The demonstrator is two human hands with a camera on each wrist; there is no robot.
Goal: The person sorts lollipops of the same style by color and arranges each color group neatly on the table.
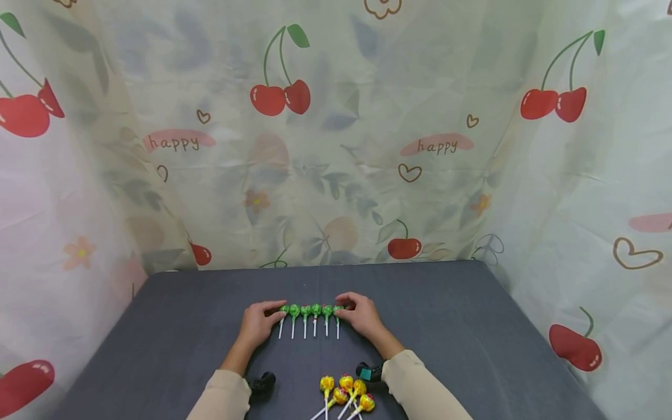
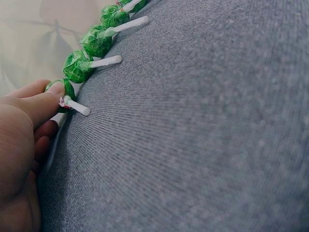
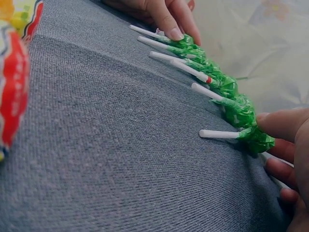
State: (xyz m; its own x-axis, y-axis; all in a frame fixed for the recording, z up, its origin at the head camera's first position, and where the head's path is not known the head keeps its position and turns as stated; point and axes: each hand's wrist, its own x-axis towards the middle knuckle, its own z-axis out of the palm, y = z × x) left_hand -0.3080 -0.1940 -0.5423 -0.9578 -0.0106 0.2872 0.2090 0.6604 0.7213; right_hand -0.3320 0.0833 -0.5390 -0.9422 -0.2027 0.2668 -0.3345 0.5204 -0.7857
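Several green-wrapped lollipops (image 1: 305, 311) lie side by side in a row on the dark grey cloth, white sticks pointing toward me. At the row's left end my left hand (image 1: 256, 324) pinches the outermost green lollipop (image 2: 68, 91) by its head, thumb on the near side. My right hand (image 1: 363, 317) holds the head of the lollipop at the right end (image 3: 260, 140) between thumb and fingers. In the right wrist view, some fingertips of that hand are cut off or hidden. The heads in between sit close together, untouched by either hand.
Several yellow-wrapped lollipops (image 1: 346, 388) lie in a loose pile near the front edge, between my forearms, sticks crossing. Dark grey cloth (image 1: 451, 326) covers the table. Printed curtains (image 1: 336, 146) with cherries hang behind and at both sides.
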